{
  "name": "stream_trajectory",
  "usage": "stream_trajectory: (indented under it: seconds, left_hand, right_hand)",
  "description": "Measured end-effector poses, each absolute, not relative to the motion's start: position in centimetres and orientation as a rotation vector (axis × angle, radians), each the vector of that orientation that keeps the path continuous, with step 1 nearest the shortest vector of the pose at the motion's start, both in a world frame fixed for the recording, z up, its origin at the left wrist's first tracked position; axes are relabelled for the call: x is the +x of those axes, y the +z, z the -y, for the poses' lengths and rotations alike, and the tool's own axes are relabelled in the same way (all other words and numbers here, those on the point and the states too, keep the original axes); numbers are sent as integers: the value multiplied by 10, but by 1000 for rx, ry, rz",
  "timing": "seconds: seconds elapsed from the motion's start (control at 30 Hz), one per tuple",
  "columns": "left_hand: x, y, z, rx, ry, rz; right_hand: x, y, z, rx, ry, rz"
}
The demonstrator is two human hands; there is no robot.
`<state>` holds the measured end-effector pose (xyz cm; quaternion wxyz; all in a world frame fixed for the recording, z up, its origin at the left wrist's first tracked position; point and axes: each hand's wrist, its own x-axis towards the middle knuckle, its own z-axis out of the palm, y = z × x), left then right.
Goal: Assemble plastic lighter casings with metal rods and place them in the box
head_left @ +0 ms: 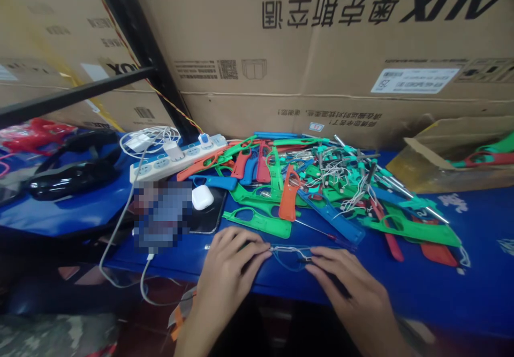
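Near the table's front edge, my left hand [236, 255] is closed over a slim part, mostly hidden by the fingers; a small metallic tip [207, 247] shows past the knuckles. From its fingertips a thin white wire [291, 249] runs across to my right hand [349, 276]. The right thumb and fingers pinch a small black piece [304, 260] at that end of the wire. Just beyond the hands lie plastic lighter housings, among them a green one [261, 223], an orange one [289, 196] and a blue one [337, 218].
A heap of lighter parts with metal rods and white wires [333, 172] spreads behind. At left are a power strip [160, 165], a white earphone case [202, 197] on a dark phone and a charging cable [120, 223]. An open carton [421, 159] stands right; large cardboard boxes [321, 46] back the table.
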<state>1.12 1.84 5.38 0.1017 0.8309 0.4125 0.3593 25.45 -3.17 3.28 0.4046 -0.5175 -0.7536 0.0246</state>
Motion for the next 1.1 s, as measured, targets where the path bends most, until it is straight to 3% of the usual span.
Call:
stream_trajectory:
  seconds: [0.67, 1.1]
  left_hand:
    - [26, 61, -20, 2452, 827, -1166]
    - [33, 58, -22, 2443, 932, -1148]
  right_hand:
    - [254, 36, 39, -1251, 140, 1911]
    - [249, 39, 39, -1282, 204, 1846]
